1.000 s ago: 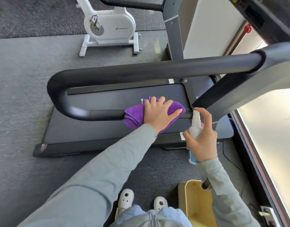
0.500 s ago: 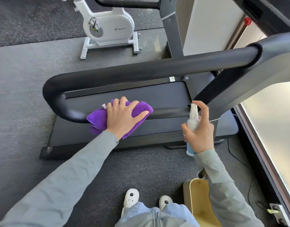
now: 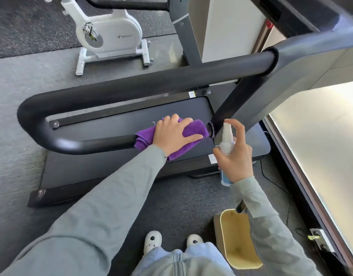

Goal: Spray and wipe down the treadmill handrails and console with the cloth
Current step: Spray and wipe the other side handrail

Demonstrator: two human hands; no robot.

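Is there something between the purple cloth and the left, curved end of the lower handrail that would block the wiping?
Nothing visible blocks it. The left hand presses the purple cloth on the lower handrail near its right end, and the bar runs bare from there to the left bend. The spray bottle, held by the right hand, is on the other side.

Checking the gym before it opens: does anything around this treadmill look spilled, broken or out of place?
Nothing stands out. The left hand presses the purple cloth on the lower handrail, the right hand holds the spray bottle upright, and no puddle or damage shows.
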